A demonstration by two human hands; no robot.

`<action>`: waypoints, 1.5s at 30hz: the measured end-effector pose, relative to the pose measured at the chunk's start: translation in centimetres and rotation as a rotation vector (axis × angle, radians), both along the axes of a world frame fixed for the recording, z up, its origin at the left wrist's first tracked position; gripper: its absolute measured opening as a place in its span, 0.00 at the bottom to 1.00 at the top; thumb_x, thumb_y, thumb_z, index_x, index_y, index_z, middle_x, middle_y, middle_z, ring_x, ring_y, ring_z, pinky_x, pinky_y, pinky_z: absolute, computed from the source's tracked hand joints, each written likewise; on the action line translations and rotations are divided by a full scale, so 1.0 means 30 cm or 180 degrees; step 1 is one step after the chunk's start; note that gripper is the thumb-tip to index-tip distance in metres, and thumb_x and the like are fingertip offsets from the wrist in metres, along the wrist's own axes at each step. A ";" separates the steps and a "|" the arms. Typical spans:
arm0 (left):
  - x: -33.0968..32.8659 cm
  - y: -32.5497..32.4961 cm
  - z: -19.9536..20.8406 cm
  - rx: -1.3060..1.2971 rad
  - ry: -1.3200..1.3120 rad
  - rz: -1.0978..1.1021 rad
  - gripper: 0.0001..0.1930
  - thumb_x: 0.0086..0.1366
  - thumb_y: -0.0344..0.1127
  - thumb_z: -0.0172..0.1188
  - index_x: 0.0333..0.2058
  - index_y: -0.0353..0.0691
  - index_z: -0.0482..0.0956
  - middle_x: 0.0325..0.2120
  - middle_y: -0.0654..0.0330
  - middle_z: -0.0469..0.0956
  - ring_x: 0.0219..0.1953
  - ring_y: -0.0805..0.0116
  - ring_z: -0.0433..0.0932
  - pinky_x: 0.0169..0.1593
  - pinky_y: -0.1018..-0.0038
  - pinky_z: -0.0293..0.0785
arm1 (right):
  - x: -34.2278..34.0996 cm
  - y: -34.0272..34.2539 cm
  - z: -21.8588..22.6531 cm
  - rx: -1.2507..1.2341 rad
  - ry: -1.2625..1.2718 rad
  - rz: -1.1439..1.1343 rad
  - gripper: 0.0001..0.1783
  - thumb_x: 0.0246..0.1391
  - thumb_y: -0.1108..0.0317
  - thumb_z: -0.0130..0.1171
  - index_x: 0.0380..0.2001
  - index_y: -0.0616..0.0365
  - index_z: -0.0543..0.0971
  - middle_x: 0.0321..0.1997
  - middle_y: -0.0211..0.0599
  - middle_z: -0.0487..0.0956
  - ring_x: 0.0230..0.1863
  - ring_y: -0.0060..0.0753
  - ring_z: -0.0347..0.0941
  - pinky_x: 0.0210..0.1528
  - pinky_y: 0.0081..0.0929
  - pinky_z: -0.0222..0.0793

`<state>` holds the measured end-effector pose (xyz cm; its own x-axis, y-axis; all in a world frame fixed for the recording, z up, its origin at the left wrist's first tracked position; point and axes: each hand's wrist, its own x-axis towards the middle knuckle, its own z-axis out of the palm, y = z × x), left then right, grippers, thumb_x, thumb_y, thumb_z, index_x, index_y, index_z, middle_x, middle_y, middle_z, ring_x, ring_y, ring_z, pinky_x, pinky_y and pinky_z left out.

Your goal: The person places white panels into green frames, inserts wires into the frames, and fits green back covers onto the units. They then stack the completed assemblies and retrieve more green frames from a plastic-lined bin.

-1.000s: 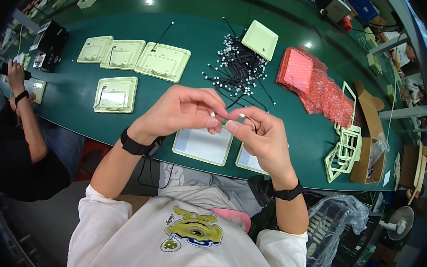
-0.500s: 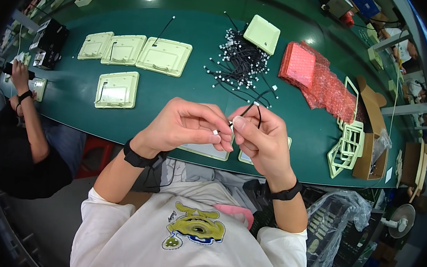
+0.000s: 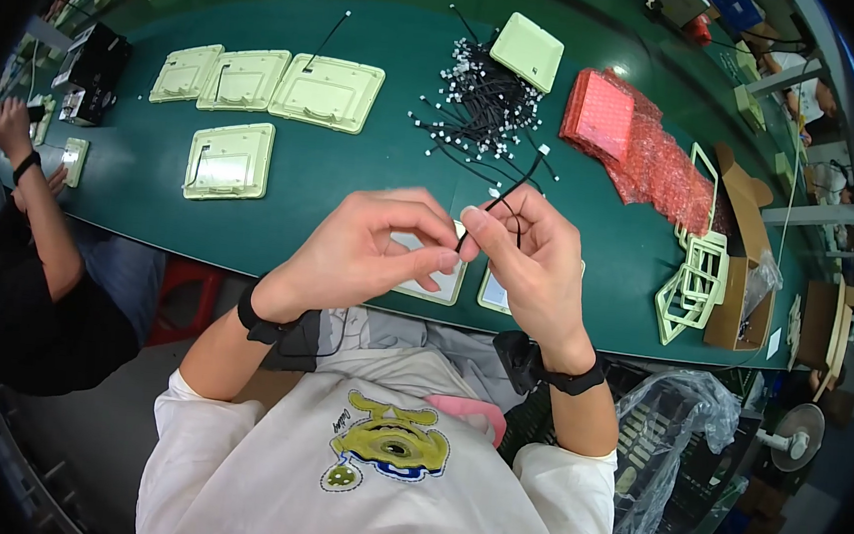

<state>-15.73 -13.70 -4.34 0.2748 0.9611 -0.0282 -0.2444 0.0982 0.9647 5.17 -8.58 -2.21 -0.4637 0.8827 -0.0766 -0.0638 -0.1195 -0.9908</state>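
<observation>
Between my hands, over the near edge of the table, is a thin black cable (image 3: 499,200) with a small white connector (image 3: 544,150) at its upper end. My right hand (image 3: 535,266) pinches the cable between thumb and forefinger, and part of it loops by those fingers. My left hand (image 3: 373,248) has its thumb and fingertips closed on the cable's lower part; the end there is hidden. Beneath the hands, partly covered, lie two pale panels (image 3: 440,286). Beyond them spreads a heap of similar black cables (image 3: 482,106) with white connectors.
Several pale green plastic housings (image 3: 230,161) lie at the left, another housing (image 3: 527,49) beside the heap. Red bubble wrap (image 3: 647,154), pale frames (image 3: 697,278) and a cardboard box (image 3: 742,307) are on the right. A co-worker (image 3: 46,267) handles a small pale part at far left.
The white connector that showed at my left fingertips is now hidden. The cable's upper end stands higher, above my right hand. At far left, the co-worker's hands have moved.
</observation>
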 end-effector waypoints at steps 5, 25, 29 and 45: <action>-0.051 0.046 -0.006 -0.0391 0.0026 -0.0298 0.06 0.70 0.24 0.69 0.41 0.25 0.86 0.39 0.53 0.86 0.35 0.67 0.87 0.42 0.72 0.88 | 0.025 0.011 0.054 0.0091 -0.0355 0.0181 0.05 0.74 0.69 0.62 0.44 0.58 0.80 0.30 0.25 0.82 0.27 0.05 0.65 0.26 0.13 0.53; 0.222 -0.109 -0.176 0.2442 0.2965 -0.0611 0.10 0.64 0.26 0.61 0.42 0.26 0.78 0.66 0.41 0.76 0.70 0.44 0.74 0.73 0.54 0.69 | 0.260 0.075 -0.166 0.1675 -0.2940 0.0746 0.05 0.67 0.76 0.65 0.43 0.65 0.85 0.33 0.47 0.87 0.30 0.42 0.85 0.34 0.33 0.77; 0.268 -0.109 -0.217 0.2509 0.3360 -0.0667 0.12 0.65 0.30 0.57 0.42 0.25 0.78 0.67 0.37 0.74 0.73 0.45 0.70 0.78 0.54 0.63 | 0.262 0.068 -0.169 0.2131 -0.3147 0.0845 0.05 0.66 0.76 0.65 0.43 0.64 0.85 0.33 0.46 0.87 0.30 0.41 0.86 0.33 0.33 0.78; 0.282 -0.116 -0.245 0.2569 0.3557 -0.0477 0.14 0.65 0.32 0.57 0.42 0.25 0.80 0.66 0.35 0.75 0.72 0.46 0.72 0.79 0.55 0.62 | 0.232 0.066 -0.168 0.2226 -0.3351 0.0795 0.04 0.59 0.76 0.70 0.37 0.64 0.85 0.32 0.42 0.84 0.24 0.34 0.77 0.30 0.32 0.74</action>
